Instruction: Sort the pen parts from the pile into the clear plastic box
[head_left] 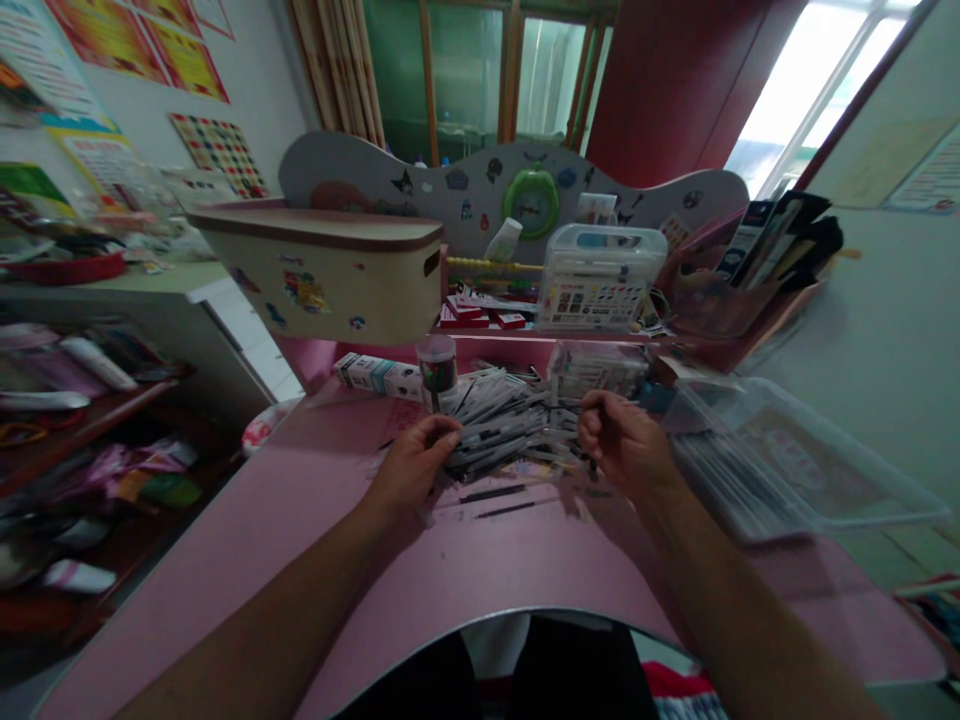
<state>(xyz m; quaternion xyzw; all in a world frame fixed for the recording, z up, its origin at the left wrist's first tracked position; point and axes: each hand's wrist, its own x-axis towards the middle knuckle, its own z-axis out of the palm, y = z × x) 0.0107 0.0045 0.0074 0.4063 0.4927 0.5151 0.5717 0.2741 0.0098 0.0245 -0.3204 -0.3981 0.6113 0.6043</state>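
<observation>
Head view: pens (510, 430) heaped between left hand (412, 465), right hand (626, 445), long axes crosswise; fingers curled together, grip unclear.

You work over a flat pink desk top (225, 530). On it lies a heap of thin grey-and-white pens (510, 430). Before you stands a cream box with brown lid (330, 290), it has small colourful stickers, and behind is a round green clock (530, 202).
</observation>
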